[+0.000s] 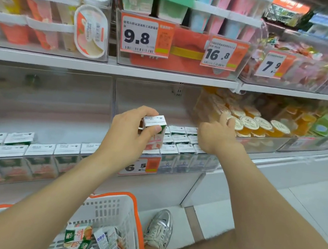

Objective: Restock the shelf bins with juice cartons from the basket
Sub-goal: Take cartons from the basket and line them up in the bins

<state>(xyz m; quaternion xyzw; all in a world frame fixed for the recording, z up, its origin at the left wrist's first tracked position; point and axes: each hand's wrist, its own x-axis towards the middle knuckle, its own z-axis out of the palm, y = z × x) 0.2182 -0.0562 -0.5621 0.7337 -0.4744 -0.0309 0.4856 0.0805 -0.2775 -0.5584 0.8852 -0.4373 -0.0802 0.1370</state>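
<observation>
Sitting nearest, low centre: white slatted plastic basket with orange rim (107, 212), on the pale tiled floor (304, 203). Inside it, a loose heap of small juice cartons (91, 241), green, orange and white, lying at all angles. Just right of the basket, one silver lace-up shoe (159, 229).

Both bare forearms reach up and forward over the basket to the lower shelf.

Left hand (129, 132): grip closed round one small white-topped juice carton with green and orange sides (153, 133), thumb across the near face, fingers over the top. Carton upright, slightly tilted, at the front left corner of the clear plastic middle bin (182, 166), touching or just beside the packed rows of cartons (179, 140) already standing there.

Right hand (215, 137): over the right end of those rows, forefinger and thumb stretched toward the back, grip loose, nothing held. Whether the palm touches the carton tops, cannot tell.

Orange price label marked 6.5 (139, 167) on the bin front, partly behind the left wrist. Clear left bin (9, 169) holds two rows of like cartons (12, 145).

Farther right, orange jelly cups with white round lids (250, 124). Upper shelf: orange price labels 9.8 (140, 36), 16.8 (219, 54), 7.9 (271, 65); blurred pastel tubs behind.
</observation>
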